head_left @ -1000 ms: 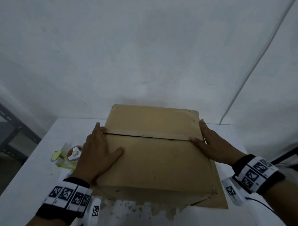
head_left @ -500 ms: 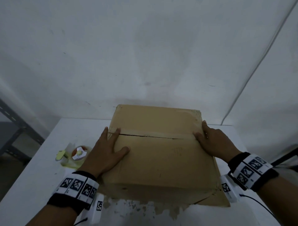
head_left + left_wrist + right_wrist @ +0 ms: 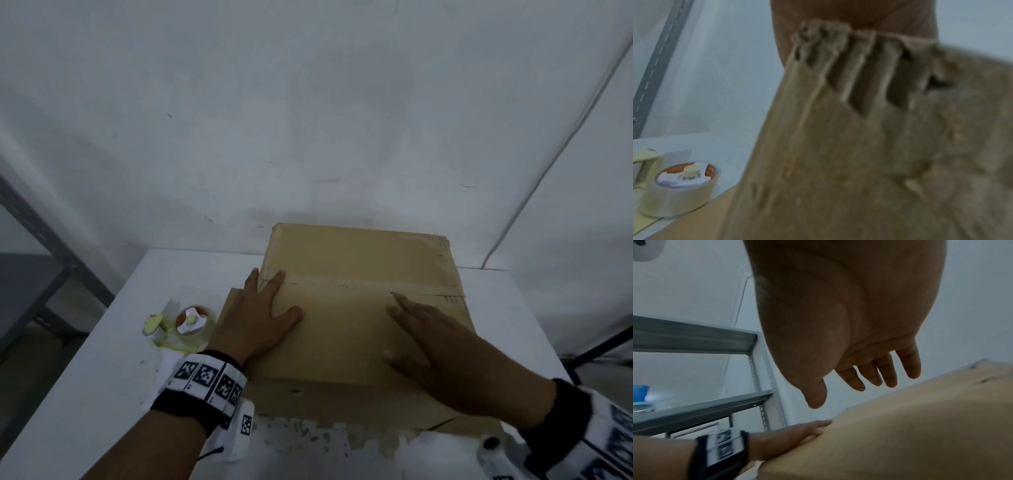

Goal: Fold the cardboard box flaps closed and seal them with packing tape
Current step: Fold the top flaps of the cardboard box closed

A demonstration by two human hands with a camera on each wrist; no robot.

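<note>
A brown cardboard box [image 3: 356, 318] lies on the white table [image 3: 102, 377] with its top flaps folded shut, the seam [image 3: 342, 286] running left to right. My left hand [image 3: 260, 318] presses flat on the near flap at the seam's left end, fingers straight. My right hand [image 3: 435, 346] hovers just above the near flap, right of the middle, fingers spread and straight [image 3: 869, 378], holding nothing. A roll of clear packing tape in a pale yellow dispenser [image 3: 186, 325] [image 3: 678, 190] sits on the table left of the box.
A white wall stands close behind the box. A grey metal shelf frame [image 3: 44, 246] [image 3: 694, 410] is at the left, past the table edge. A white cable [image 3: 548, 144] runs down the wall at the right. Torn cardboard scraps [image 3: 308, 431] stick to the table's near side.
My right hand has left the right end of the seam and moved toward me and left, lifting over the near flap. My left hand stays pressed at the left end.
</note>
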